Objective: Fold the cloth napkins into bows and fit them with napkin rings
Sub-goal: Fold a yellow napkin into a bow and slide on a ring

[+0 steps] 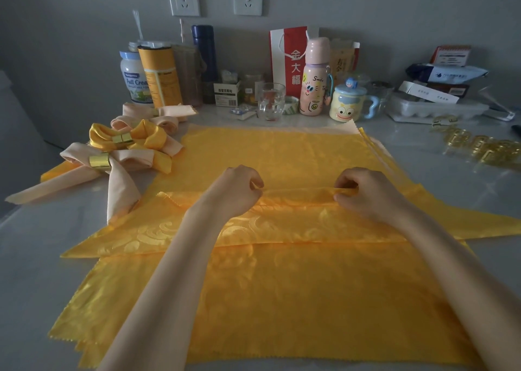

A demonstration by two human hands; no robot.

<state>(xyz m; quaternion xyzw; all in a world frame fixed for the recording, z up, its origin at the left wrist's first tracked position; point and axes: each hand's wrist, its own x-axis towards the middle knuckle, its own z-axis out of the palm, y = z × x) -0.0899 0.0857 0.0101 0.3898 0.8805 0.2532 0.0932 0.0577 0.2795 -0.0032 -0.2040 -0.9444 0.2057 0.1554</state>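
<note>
Both hands pinching napkin fold

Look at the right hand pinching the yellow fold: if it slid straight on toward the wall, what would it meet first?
Probably just more flat yellow napkin, then the cartoon mug at the back. The right hand points roughly that way, but depth is hard to judge.
</note>
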